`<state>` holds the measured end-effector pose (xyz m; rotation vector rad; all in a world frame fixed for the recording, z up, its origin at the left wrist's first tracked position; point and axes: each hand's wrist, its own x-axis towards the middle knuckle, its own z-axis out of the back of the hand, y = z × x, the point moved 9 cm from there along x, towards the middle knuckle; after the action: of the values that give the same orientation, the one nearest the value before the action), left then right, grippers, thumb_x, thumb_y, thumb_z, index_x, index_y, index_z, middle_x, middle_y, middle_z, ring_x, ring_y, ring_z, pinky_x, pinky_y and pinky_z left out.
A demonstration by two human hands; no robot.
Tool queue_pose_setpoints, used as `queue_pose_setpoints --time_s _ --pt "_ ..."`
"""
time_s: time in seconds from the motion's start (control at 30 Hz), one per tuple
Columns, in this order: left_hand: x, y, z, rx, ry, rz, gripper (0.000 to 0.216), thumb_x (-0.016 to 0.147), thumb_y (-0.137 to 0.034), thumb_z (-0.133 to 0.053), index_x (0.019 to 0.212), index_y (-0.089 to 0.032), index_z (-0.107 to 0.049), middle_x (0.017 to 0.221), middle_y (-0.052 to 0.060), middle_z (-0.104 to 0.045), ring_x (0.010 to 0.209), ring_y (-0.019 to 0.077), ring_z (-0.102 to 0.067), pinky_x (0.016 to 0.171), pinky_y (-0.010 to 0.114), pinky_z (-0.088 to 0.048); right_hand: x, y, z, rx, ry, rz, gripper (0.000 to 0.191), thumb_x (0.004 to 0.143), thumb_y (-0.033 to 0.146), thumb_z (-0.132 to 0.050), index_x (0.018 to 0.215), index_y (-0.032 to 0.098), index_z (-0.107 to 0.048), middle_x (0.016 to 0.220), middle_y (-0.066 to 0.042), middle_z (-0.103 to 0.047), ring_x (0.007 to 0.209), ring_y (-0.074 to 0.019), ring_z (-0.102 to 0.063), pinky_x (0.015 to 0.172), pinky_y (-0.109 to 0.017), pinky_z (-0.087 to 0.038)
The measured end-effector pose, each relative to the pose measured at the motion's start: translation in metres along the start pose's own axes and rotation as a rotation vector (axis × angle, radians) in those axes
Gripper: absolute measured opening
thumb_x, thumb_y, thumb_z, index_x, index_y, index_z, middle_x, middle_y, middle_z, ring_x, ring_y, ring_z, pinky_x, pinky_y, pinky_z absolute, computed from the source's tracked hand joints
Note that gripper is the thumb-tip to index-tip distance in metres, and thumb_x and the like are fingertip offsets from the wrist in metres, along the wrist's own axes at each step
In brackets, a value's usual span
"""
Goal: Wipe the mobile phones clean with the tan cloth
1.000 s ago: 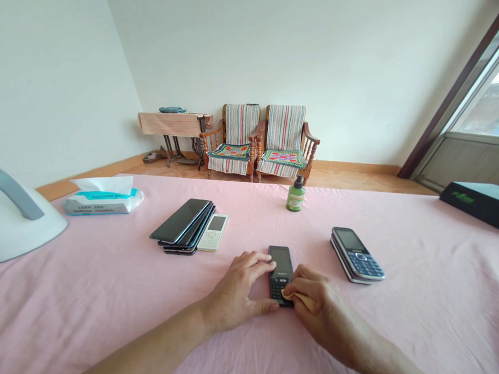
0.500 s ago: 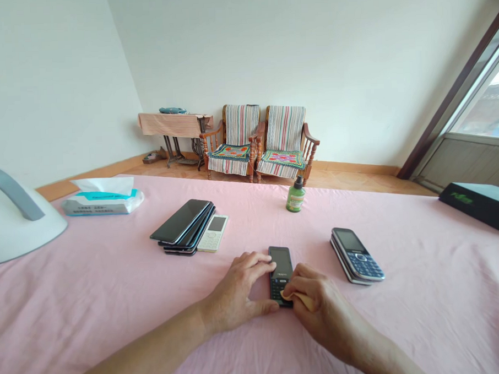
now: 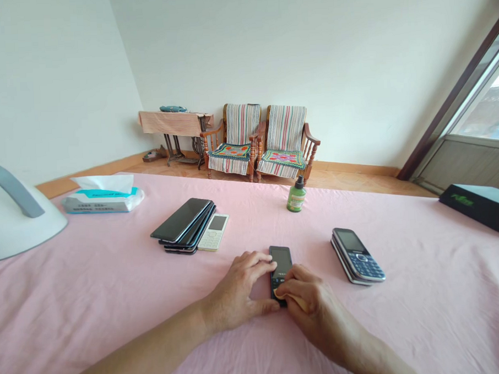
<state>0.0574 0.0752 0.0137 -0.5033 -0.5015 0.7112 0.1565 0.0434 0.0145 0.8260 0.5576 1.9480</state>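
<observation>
A dark keypad phone point(image 3: 281, 260) lies flat on the pink cloth in front of me, screen up. My left hand point(image 3: 241, 284) holds it from the left, with fingertips on the screen's left edge and the thumb at the lower corner. Pinched in my right hand point(image 3: 316, 300) is a small yellow cloth point(image 3: 298, 302), which presses on the phone's keypad. The right fingers cover much of the keys. To the right, a blue keypad phone point(image 3: 358, 254) rests on top of another phone.
A stack of dark smartphones point(image 3: 184, 223) and a white keypad phone point(image 3: 213, 232) lie at left. Beyond stand a green spray bottle point(image 3: 296, 197) and a tissue pack point(image 3: 103, 201). A black box point(image 3: 477, 207) sits far right, a white object with a grey handle point(image 3: 16, 189) far left.
My right hand has slid slightly left with the yellow cloth across the phone's keypad. My left hand and the phone stay in place.
</observation>
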Motion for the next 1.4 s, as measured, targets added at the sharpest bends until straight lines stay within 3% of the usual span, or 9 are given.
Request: queue_pose_setpoints --time_s 1.17,1.4 --pt "0.0 0.0002 -0.0013 0.011 0.017 0.003 0.06 0.071 -0.045 -0.075 0.123 -0.021 -0.055 0.125 0.01 -0.053 0.118 0.0288 -0.046 0.1 0.044 -0.036 -0.0019 -0.0001 -0.0027 0.002 0.032 -0.007 0.03 0.078 -0.005 -0.047 0.083 0.018 -0.065 0.085 -0.004 -0.054 0.077 -0.0136 -0.054 0.07 -0.025 -0.044" --pt "0.0006 0.0017 -0.0015 0.008 0.009 0.001 0.061 0.07 -0.044 -0.076 0.122 -0.021 -0.054 0.125 0.01 -0.053 0.117 0.0278 -0.046 0.1 0.043 -0.036 0.0023 0.0062 -0.0068 0.052 0.062 0.069 0.034 0.083 -0.003 -0.044 0.093 0.02 -0.067 0.09 -0.005 -0.053 0.083 -0.014 -0.054 0.074 -0.024 -0.045"
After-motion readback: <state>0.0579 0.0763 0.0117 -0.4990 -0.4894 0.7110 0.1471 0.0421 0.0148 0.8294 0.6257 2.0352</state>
